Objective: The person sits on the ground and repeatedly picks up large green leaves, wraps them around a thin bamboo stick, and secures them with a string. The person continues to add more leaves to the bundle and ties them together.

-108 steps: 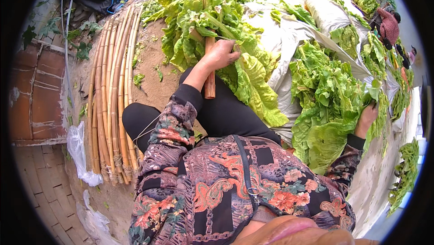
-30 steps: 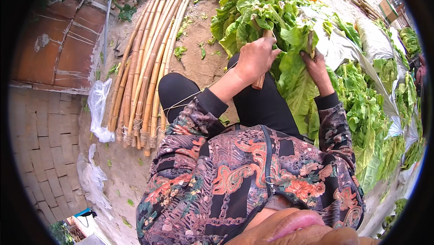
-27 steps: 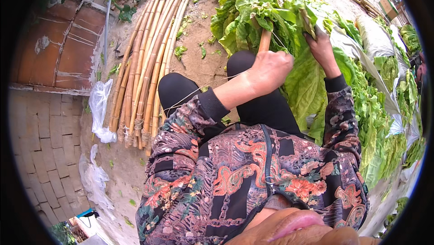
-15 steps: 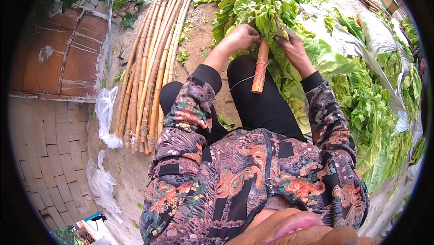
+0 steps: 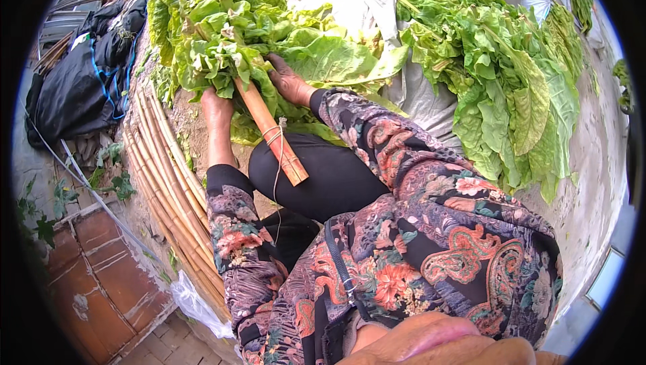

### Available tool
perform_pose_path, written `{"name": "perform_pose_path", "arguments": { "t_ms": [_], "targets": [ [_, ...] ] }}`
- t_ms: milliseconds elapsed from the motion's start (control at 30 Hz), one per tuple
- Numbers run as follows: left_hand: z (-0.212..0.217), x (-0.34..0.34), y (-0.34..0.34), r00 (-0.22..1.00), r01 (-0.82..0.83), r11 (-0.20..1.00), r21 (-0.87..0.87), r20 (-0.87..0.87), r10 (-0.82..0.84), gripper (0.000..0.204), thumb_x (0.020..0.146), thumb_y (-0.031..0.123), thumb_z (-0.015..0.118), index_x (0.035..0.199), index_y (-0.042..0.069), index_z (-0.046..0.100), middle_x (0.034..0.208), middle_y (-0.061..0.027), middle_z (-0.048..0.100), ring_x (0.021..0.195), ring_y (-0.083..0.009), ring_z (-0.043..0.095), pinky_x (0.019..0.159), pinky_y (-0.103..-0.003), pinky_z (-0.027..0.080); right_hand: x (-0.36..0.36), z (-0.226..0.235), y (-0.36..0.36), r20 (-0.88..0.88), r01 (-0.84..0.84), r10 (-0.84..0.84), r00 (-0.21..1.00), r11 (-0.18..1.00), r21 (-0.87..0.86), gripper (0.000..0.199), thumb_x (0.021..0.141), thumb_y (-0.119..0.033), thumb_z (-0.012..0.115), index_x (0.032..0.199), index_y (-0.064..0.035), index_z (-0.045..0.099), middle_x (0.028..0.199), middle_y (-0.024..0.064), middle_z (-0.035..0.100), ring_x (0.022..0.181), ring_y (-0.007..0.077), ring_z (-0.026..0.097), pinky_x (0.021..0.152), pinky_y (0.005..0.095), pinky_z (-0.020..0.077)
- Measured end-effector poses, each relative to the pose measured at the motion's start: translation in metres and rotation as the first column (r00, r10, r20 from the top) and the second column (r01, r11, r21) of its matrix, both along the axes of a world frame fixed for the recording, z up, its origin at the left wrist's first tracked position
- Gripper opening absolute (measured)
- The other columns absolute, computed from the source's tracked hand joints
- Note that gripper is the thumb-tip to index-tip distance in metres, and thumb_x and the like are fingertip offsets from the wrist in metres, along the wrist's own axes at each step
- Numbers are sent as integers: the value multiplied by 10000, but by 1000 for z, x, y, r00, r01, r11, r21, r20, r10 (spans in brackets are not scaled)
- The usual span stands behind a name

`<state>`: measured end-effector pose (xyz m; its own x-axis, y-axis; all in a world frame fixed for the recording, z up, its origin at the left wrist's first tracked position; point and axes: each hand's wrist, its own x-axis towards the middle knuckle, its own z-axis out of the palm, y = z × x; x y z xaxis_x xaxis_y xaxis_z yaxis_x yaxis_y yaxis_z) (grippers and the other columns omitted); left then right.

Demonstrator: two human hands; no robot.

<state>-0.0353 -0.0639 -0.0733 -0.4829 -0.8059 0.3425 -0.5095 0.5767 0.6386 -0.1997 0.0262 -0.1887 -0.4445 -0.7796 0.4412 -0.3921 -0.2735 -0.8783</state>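
A bamboo pole (image 5: 259, 113) lies slanted over my raised knee, its cut end towards me. Large green leaves (image 5: 208, 28) hang thickly along its far part. String (image 5: 274, 135) is looped round the bare end, and a loose strand trails down over my leg. My left hand (image 5: 217, 108) is closed at the near edge of the leaves, left of the pole, its fingertips hidden under them. On the pole's other side my right hand (image 5: 289, 82) is closed among the leaves, its fingers partly covered.
Several bamboo poles (image 5: 168, 183) lie side by side on the ground at left. More leaves (image 5: 501, 76) are heaped on pale sheeting (image 5: 427, 99) at right. A black bag with blue cord (image 5: 84, 82) sits far left, and white plastic (image 5: 198, 304) lies by the poles' near ends.
The view has swung to the right, so more of the leaf heap shows. The pole now appears slanted. Both hands remain by the leaves on either side of it.
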Motion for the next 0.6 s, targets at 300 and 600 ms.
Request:
{"name": "perform_pose_path", "arguments": {
  "t_ms": [300, 600],
  "targets": [
    [44, 60, 79, 969, 143, 809, 570, -248, 3, 214, 937, 163, 526, 903, -15, 639, 576, 20, 505, 470, -37, 362, 435, -208, 251, -122, 94, 198, -831, 467, -302, 467, 882, -58, 604, 807, -418, 655, 1289, -114, 455, 1389, 85, 427, 1269, 252, 401, 1053, 427, 300],
    [60, -11, 160, 997, 38, 945, -325, 80, -13, 174, 906, 186, 517, 890, 57, 632, 799, -151, 638, 725, -352, 614, 624, -426, 476, -305, 120, 412, -820, 862, -303, 485, 321, 391, 296, 813, -240, 593, 1083, -124, 627, 1136, 150, 598, 1089, 315, 541, 944, 480, 385]
  ]
}}
